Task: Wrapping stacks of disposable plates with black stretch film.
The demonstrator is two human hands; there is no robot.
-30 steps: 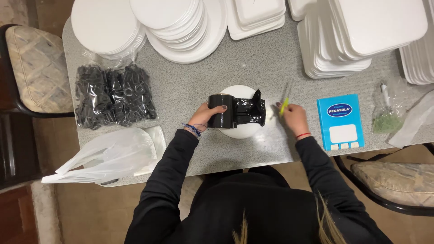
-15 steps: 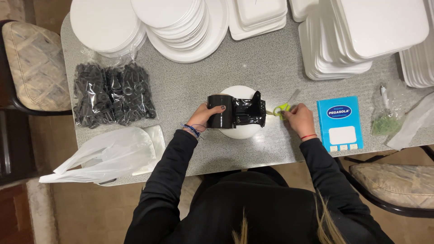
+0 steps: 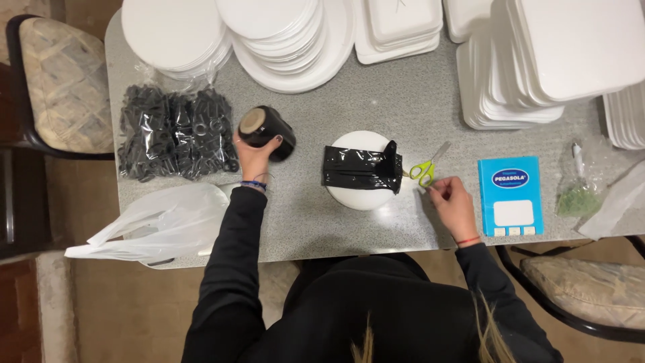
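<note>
The left hand (image 3: 254, 151) clasps the black plastic film roll (image 3: 266, 132), probably light, stiff and slippery, by its sides, left of the wrapped white round container (image 3: 361, 193), while the right hand (image 3: 453, 207) rests loosely curled, holding nothing, near the green-handled scissors (image 3: 425, 168).

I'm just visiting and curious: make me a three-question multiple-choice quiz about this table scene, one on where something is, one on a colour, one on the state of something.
1. Where do the scissors lie?
A. right of the white round piece, on the table
B. on the blue box
C. inside the plastic bag

2. What colour are the scissors' handles?
A. red
B. yellow-green
C. black

3. What is the left hand doing?
A. resting flat and empty
B. gripping a black roll
C. holding a plate

Answers:
1. A: they lie just right of the white piece with the black strip across it, near the right hand.
2. B: both loops are bright yellow-green.
3. B: its fingers wrap the roll beside the bagged black parts.
</note>
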